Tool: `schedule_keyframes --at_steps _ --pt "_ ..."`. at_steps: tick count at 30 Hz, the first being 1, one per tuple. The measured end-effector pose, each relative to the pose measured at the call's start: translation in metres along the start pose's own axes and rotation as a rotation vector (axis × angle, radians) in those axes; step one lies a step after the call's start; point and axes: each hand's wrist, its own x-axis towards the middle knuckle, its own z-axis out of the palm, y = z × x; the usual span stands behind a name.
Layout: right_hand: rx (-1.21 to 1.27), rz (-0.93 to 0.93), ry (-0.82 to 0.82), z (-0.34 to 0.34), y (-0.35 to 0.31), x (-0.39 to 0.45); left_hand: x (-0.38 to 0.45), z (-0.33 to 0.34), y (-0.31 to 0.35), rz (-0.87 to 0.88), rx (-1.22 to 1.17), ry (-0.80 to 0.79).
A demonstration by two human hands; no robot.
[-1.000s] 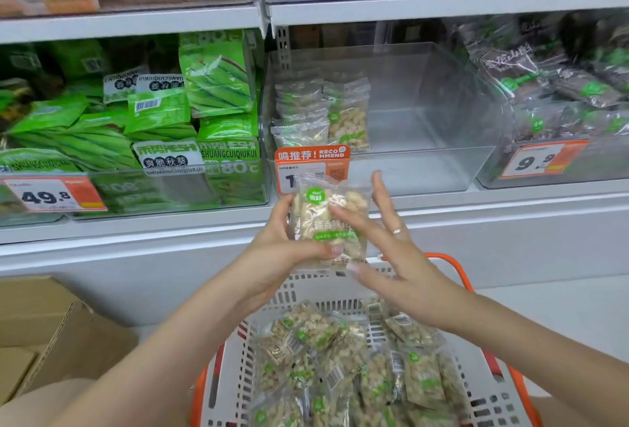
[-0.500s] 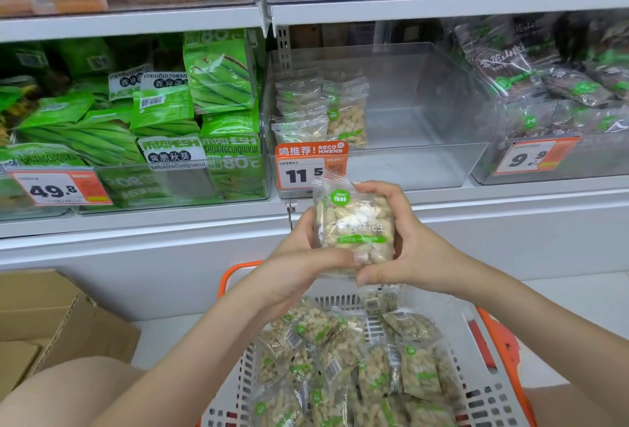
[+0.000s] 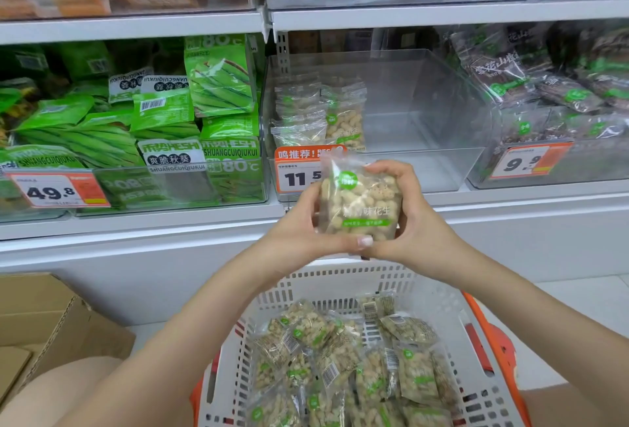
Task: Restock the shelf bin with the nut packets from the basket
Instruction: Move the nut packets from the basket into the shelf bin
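Note:
A clear nut packet (image 3: 360, 203) with a green label is upright between both hands, just in front of the shelf edge. My left hand (image 3: 299, 229) grips its left side and bottom, thumb under it. My right hand (image 3: 412, 219) curls round its right side and top. Behind it stands the clear shelf bin (image 3: 425, 127), holding a few nut packets (image 3: 320, 117) stacked at its left end. Below, the white basket (image 3: 340, 287) with orange handles holds several more nut packets (image 3: 343, 362).
Green snack bags (image 3: 170, 120) fill the bin to the left; dark packets (image 3: 551, 93) fill the bin to the right. Price tags 11.5 (image 3: 299, 175), 49.8 (image 3: 54, 192) and 9.9 (image 3: 524, 161) hang on the bin fronts. A cardboard box (image 3: 51, 328) sits at lower left.
My right hand, open and reaching a second ago, has closed round the packet's right side. The packet has shifted a little right, toward the bin front.

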Motion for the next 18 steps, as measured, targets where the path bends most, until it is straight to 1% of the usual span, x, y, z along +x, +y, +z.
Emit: schedule_keyframes --at_steps 3,6,10,12,13,14,16,17,18 --pt "0.000 -0.066 0.111 -0.020 -0.010 0.018 0.012 -0.014 0.013 0.068 0.196 0.128" --pt "-0.057 -0.122 0.191 -0.049 -0.020 0.044 0.027 -0.033 0.016 0.092 0.277 0.263" --pt "-0.279 -0.128 0.180 -0.083 -0.016 0.091 0.043 -0.041 0.013 0.084 0.283 0.303" --pt "-0.353 -0.081 0.149 -0.094 -0.003 0.117 0.046 -0.041 0.012 0.141 0.316 0.358" --pt "-0.385 -0.048 0.124 -0.096 0.005 0.128 0.047 -0.043 0.011 0.205 0.392 0.412" --pt "-0.421 -0.021 0.091 -0.098 0.012 0.139 0.048 -0.045 0.011 0.282 0.531 0.472" --pt "-0.490 0.018 0.004 -0.097 0.027 0.157 0.051 -0.053 0.009 0.413 0.872 0.565" --pt "-0.516 0.034 -0.037 -0.095 0.033 0.164 0.053 -0.056 0.008 0.444 0.982 0.585" --pt "-0.535 0.047 -0.069 -0.093 0.038 0.170 0.055 -0.059 0.007 0.448 1.037 0.586"
